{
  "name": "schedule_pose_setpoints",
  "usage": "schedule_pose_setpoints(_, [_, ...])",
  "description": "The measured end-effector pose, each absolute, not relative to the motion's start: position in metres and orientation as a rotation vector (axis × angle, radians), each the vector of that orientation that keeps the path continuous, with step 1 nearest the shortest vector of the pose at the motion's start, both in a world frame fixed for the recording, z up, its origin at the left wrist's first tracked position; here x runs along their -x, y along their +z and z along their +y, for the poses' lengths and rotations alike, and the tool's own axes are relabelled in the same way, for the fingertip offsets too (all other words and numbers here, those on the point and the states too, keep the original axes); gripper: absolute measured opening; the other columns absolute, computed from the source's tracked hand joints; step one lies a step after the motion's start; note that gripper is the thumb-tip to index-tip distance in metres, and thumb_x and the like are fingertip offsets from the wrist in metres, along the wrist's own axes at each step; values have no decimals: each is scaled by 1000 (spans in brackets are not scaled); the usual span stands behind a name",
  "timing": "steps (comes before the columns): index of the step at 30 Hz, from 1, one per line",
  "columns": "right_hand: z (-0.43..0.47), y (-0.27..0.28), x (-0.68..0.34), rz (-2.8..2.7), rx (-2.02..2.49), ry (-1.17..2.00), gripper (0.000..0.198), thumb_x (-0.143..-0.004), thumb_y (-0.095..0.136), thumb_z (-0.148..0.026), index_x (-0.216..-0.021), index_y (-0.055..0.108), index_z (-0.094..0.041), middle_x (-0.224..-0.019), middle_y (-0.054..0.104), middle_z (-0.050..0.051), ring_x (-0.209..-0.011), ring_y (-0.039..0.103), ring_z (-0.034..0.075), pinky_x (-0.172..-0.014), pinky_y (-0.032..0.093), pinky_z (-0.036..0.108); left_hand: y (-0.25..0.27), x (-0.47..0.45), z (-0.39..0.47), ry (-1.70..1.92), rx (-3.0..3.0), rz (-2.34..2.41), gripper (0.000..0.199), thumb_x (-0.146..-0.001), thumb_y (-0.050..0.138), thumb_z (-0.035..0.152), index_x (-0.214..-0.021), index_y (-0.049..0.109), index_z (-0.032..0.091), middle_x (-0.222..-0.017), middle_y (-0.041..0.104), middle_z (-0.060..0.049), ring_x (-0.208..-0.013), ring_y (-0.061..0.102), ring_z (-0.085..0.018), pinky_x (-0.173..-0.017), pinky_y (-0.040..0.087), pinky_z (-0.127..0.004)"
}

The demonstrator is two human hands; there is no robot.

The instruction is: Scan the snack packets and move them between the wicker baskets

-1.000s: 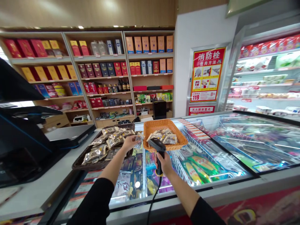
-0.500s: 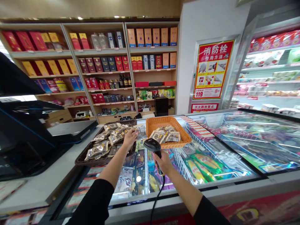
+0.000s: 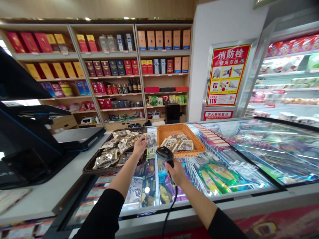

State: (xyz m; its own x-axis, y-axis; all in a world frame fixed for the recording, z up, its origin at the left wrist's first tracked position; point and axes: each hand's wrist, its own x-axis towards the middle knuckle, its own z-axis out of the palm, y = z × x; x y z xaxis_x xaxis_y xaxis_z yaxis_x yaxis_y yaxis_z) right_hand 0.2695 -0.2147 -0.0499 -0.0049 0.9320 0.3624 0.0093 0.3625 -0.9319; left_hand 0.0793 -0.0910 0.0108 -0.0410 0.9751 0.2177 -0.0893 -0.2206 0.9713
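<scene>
My right hand (image 3: 176,172) is wrapped round the handle of a black barcode scanner (image 3: 164,153), its cord hanging down over the freezer's front. Its head tilts toward the left, close to an orange wicker basket (image 3: 199,146) with several snack packets (image 3: 185,145) in it. At the right rim of a dark brown wicker basket (image 3: 87,167), my left hand (image 3: 140,146) pinches a clear-and-beige snack packet (image 3: 151,140), which sticks out to the right between the two baskets. More packets (image 3: 108,157) lie heaped in the brown basket.
Both baskets stand on the glass top of a chest freezer (image 3: 239,196), with bagged goods in wire baskets beneath. A flat scale (image 3: 79,136) and a black checkout machine (image 3: 22,139) are on the left counter (image 3: 57,182). Behind are shelves of boxes (image 3: 119,77) and a fire-hydrant sign (image 3: 228,75).
The view has shifted a little, so everything sits slightly further right. The packet in my left hand shows more clearly; both hands keep their holds.
</scene>
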Motion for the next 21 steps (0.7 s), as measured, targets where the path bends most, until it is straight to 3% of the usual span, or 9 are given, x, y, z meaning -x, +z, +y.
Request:
schedule_pose_setpoints(5, [-215,-50,-272,-1266,898,998,34,-80,60,-51,-68,53,-20,-44,49,-4,-30,43,11,-33,33,22,9,-76,-87,1449,-1395,1108,42,-59,74,41,-86,51,19,-80,69,-4,-74,66,-19,-63,51,-29])
schedule_pose_setpoints(8, [-213,-46,-278,-1112,856,972,40,-79,60,-56,-64,51,-20,-43,47,-4,-31,43,10,-33,34,23,14,-86,-86,1447,-1611,1036,24,-66,69,34,-78,55,18,-84,71,-7,-88,67,-23,-80,52,-38])
schedule_pose_setpoints(10, [-210,-43,-284,-961,807,914,41,-78,59,-60,-71,53,-20,-46,48,-5,-33,43,10,-34,35,23,22,-103,-86,1426,-1833,1002,11,-74,60,28,-78,61,18,-97,72,-10,-101,65,-24,-94,47,-43])
schedule_pose_setpoints(12, [-206,-39,-291,-812,758,853,43,-76,59,-62,-84,55,-20,-51,49,-5,-34,44,11,-34,36,24,29,-128,-87,1334,-2120,1060,19,-81,50,24,-86,68,20,-114,69,-8,-116,58,-24,-104,39,-45])
schedule_pose_setpoints(16, [-200,-34,-303,-621,724,763,44,-76,58,-62,-90,52,-21,-53,49,-4,-36,44,12,-35,37,26,32,-180,-84,648,-2687,1142,38,-86,43,17,-111,68,30,-136,56,0,-138,35,-21,-115,21,-46])
schedule_pose_setpoints(18, [-197,-35,-307,-545,719,740,43,-77,58,-61,-89,51,-20,-53,48,-5,-36,44,12,-35,37,25,27,-198,-77,301,-2841,1112,43,-89,41,19,-125,60,35,-143,48,2,-142,26,-22,-116,17,-47])
schedule_pose_setpoints(21, [-190,-38,-310,-460,728,708,44,-77,59,-61,-90,51,-19,-52,48,-7,-34,44,10,-34,36,23,20,-215,-64,67,-2985,1169,45,-94,37,25,-136,48,37,-150,39,0,-144,19,-27,-113,15,-55])
